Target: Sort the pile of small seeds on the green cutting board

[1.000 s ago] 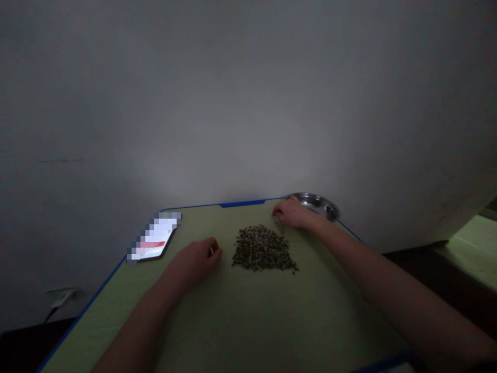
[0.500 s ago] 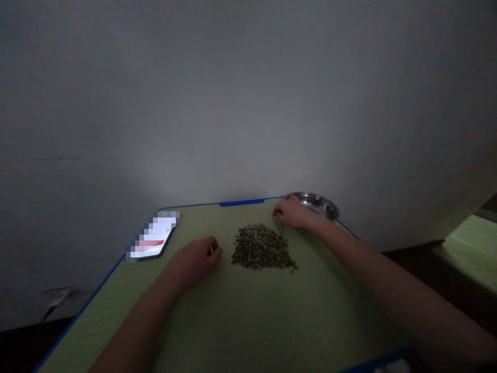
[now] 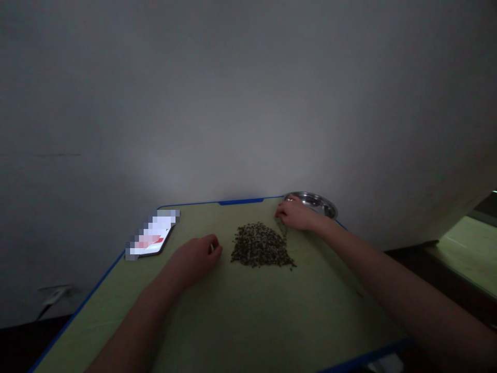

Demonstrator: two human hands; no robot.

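R hand (image 3: 294,213) was at the far right of the pile of seeds (image 3: 260,246), fingers bent together and apparently pinching a thin tool (image 3: 283,228), maybe tweezers; too dim to be sure. The tool hung below the fingers w/ its lower end right by the pile's edge; couldn't tell if it touched any seeds.

L hand (image 3: 198,254) rested just left of the pile, apart from it, fingers loosely curled. A pale bit showed in the curl; couldn't tell if it was held or just table.

Pile sat mid-table, spread low, w/ a few strays at its near right corner. Metal dish (image 3: 331,206) was at the table's (image 3: 233,316) far right corner, partly hidden behind R hand; contact btwn them unclear, contents too dark to make out. Phone (image 3: 155,237) lay at far left, screen lit.

Step in hand, my read: close fingertip work w/ R hand at the pile's edge, L hand idle. Next move prob. called for a light, steady pinch and good aim, b/c grains that small could scatter if bumped.
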